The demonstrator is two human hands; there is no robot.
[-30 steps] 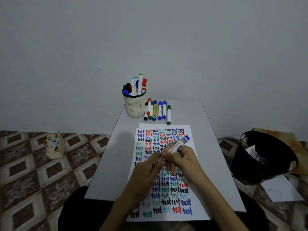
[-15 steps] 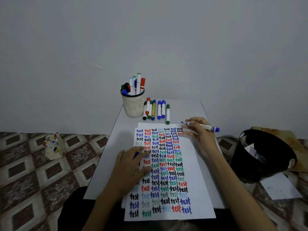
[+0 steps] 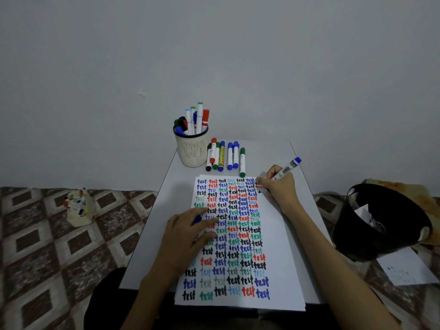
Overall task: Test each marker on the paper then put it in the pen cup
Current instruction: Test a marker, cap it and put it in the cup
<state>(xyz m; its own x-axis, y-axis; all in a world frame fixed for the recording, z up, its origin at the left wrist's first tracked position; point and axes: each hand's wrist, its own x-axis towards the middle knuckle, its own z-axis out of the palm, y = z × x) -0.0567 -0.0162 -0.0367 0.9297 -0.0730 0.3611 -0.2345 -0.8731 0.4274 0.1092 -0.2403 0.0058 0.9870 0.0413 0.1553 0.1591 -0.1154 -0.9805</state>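
Right hand grips marker (blue-ended); left hand pinches cap on paper.

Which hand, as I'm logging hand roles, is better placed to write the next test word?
Right. The right hand grips the marker, tip at the paper's top right; the left hand rests on the paper, holding the cap.
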